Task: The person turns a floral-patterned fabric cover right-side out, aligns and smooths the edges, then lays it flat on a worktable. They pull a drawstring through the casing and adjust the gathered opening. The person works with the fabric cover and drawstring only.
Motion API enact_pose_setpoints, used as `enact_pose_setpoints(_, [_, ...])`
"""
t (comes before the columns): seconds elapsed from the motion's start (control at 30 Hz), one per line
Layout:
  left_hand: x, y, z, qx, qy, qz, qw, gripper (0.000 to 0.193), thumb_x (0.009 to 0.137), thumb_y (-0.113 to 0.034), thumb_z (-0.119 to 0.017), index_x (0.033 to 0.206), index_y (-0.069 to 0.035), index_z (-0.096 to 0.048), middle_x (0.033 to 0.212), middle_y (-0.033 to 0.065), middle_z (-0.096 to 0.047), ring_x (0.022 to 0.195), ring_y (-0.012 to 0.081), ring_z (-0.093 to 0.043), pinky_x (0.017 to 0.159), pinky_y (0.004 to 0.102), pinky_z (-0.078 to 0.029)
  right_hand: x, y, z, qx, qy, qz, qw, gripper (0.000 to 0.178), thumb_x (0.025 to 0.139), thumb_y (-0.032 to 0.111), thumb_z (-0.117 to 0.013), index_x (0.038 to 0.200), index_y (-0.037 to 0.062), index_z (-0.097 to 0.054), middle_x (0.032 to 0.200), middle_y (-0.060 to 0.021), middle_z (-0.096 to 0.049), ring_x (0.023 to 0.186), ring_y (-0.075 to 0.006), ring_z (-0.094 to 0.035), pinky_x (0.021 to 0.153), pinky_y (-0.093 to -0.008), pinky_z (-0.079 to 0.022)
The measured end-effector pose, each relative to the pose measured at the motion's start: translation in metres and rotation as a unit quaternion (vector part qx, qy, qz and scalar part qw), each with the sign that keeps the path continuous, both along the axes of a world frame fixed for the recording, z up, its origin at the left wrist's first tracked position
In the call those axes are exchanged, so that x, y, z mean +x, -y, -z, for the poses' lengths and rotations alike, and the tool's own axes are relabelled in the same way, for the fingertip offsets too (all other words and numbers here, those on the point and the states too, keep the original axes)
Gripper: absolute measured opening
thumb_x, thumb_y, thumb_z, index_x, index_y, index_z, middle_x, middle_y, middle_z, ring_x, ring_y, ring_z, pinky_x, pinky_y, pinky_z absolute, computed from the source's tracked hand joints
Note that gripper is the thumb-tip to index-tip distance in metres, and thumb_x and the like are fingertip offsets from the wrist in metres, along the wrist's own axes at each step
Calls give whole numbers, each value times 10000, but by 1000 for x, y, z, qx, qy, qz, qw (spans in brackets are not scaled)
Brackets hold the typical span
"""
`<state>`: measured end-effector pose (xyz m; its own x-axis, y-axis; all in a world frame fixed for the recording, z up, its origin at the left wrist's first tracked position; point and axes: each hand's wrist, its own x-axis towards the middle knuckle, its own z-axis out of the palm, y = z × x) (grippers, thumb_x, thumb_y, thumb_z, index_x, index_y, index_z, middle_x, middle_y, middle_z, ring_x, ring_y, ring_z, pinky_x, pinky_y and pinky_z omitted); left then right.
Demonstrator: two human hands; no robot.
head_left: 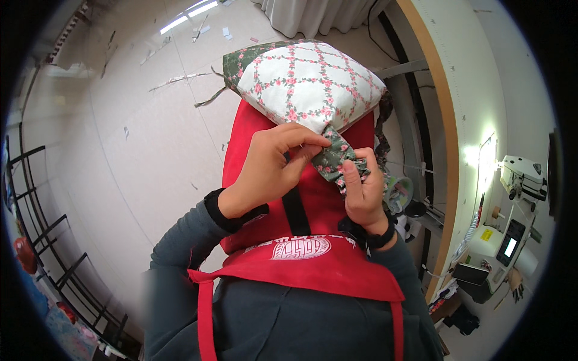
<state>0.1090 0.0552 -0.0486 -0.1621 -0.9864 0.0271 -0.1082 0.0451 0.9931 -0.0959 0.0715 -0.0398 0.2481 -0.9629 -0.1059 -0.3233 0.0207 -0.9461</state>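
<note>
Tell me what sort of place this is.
Probably a sewing workroom: what looks like a sewing machine stands on the table at the right, small scraps lie on the floor, and flowered cloth is being held.

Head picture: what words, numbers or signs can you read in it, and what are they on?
Red apron: round white emblem with white lettering beside it, bent and partly hidden; I won't copy it out.
Yellow label on the white sewing machine: too small to read.
Lit screen on the same machine: glaring, nothing readable.
Green floral fabric: flowers and leaves, no words that I can see.
</note>
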Motion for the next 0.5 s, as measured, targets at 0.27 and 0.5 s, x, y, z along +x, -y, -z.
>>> enact_pose_setpoints(0.27, [-3, 2, 2, 70, -40, -17, 997, 212, 840, 30, -732, 1050, 22, -711, 888, 74, -734, 826, 109, -691, 750, 241, -555, 8, -3, 3, -81, -83, 32, 993, 167, 1008, 138, -561, 1087, 13, -482, 689, -91, -648, 576, -182, -655, 517, -299, -481])
enact_pose_setpoints(0.5, [-10, -2, 1, 40, -18, -19, 999, 296, 798, 37, -753, 1080, 19, -666, 855, 66, -724, 753, 98, -691, 670, 218, -548, 11, -6, 1, -95, -80, 70, 990, 169, 1016, 158, -553, 1077, 14, -489, 687, -73, -641, 566, -143, -627, 515, -277, -468])
